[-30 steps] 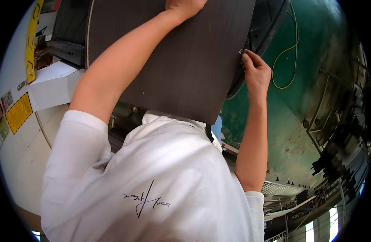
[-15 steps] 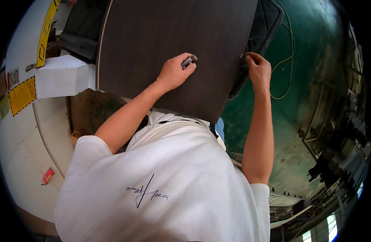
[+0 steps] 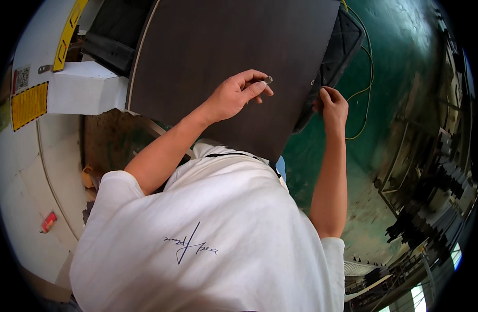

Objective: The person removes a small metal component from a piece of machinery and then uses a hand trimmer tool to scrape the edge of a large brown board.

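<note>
A dark brown board (image 3: 223,41) with a pale left edge stretches out in front of me. Over its middle, my left hand (image 3: 236,96) is closed around a small grey metallic piece (image 3: 268,79), whose end sticks out past the thumb and forefinger; the rest lies hidden in the fingers. My right hand (image 3: 333,109) is just beyond the board's right edge, thumb and fingers pinched together. Whatever it may hold is too small to tell. Close to those fingertips, a small light round spot (image 3: 312,82) shows at the board's edge.
Black plastic parts (image 3: 343,41) jut out under the board's right side. To the left stands a white machine housing (image 3: 88,93) with a yellow label (image 3: 30,106). A thin hose (image 3: 370,78) curves over the green floor (image 3: 395,57); dark stacked items (image 3: 436,192) are far right.
My left hand has shifted right, its fingers loosened a little around the grey piece. My right hand has drawn back slightly toward me, away from the light spot on the edge.
</note>
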A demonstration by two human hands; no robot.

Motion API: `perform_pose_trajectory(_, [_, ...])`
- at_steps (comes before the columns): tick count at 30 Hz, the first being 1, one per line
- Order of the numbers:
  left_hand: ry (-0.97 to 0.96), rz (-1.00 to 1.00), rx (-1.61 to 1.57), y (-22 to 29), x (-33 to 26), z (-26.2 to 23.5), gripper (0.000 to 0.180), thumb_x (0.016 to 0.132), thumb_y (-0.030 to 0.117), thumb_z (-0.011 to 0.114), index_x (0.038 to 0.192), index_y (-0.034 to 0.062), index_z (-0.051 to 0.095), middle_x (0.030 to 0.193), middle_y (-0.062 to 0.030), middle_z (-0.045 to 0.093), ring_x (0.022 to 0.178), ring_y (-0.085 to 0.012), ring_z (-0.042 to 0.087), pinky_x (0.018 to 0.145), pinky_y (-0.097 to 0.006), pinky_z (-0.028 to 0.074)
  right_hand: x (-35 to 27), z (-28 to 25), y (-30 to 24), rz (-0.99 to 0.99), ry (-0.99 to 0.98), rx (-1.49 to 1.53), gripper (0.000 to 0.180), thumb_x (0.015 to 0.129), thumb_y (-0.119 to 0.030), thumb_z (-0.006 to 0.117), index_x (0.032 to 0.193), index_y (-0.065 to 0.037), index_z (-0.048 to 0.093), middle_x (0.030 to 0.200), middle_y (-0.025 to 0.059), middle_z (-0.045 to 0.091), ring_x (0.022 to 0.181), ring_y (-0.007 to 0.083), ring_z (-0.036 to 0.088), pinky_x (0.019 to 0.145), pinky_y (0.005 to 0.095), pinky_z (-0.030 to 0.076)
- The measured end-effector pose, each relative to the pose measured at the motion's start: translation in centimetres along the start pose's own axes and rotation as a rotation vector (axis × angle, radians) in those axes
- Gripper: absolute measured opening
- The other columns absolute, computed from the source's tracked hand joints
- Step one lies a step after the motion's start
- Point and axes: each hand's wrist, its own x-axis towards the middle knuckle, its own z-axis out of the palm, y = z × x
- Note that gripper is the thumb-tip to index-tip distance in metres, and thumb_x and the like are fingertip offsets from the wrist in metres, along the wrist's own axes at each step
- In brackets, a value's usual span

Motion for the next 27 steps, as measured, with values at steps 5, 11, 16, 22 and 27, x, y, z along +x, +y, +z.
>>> perform_pose_trajectory(5, [-0.127,0.053,-0.207,0.8,-0.9,0.5,0.03,0.109,0.023,0.059,0.13,0.003,0.065,0.116,-0.0077,0.072,0.098,-0.0155,0.066,0.092,-0.031,0.053,-7.3,0.0,-4.4,-0.072,-0.155,0.185,0.031,0.107,-0.027,0.062,0.117,-0.001,0.074,0.092,0.0047,0.074,0.071,0.007,0.059,0.061,0.0251,0.044])
perform_pose_trajectory(11, [-0.254,0.161,-0.201,3.6,-1.5,1.2,0.031,0.107,0.023,0.062,0.129,0.002,0.066,0.114,-0.0073,0.07,0.1,-0.015,0.064,0.094,-0.03,0.053,-13.6,0.8,-9.8,-0.355,-0.216,0.104,0.02,0.104,-0.018,0.068,0.11,0.0,0.072,0.087,-0.0007,0.065,0.074,0.0065,0.052,0.064,0.0248,0.044])
perform_pose_trajectory(16, [-0.276,0.193,-0.16,5.4,-2.0,1.9,0.03,0.106,0.022,0.063,0.127,0.0011,0.068,0.109,-0.0052,0.068,0.099,-0.0136,0.063,0.091,-0.028,0.053,-15.2,0.8,-12.4,-0.722,-0.078,-0.196,0.008,0.096,-0.007,0.073,0.1,-0.002,0.067,0.084,0.008,0.065,0.068,0.019,0.057,0.061,0.0307,0.046])
perform_pose_trajectory(22, [-0.322,0.203,-0.025,6.5,-2.7,1.6,0.028,0.104,0.02,0.067,0.125,0.0007,0.07,0.103,-0.0031,0.067,0.092,-0.0103,0.061,0.08,-0.025,0.049,-15.6,0.7,-13.3,-0.891,-0.03,-0.373,0.012,0.09,-0.005,0.077,0.098,-0.004,0.068,0.079,0.0068,0.065,0.065,0.0235,0.058,0.057,0.0345,0.046])
perform_pose_trajectory(27, [-0.267,0.291,0.115,7.0,-3.4,1.1,0.027,0.101,0.022,0.071,0.119,0.0015,0.073,0.094,-0.001,0.066,0.083,-0.0083,0.058,0.071,-0.024,0.045,-15.9,1.2,-13.2,-1.02,0.025,-0.464,0.017,0.086,-0.009,0.082,0.095,-0.006,0.068,0.076,0.0048,0.064,0.065,0.0224,0.057,0.055,0.0343,0.045])
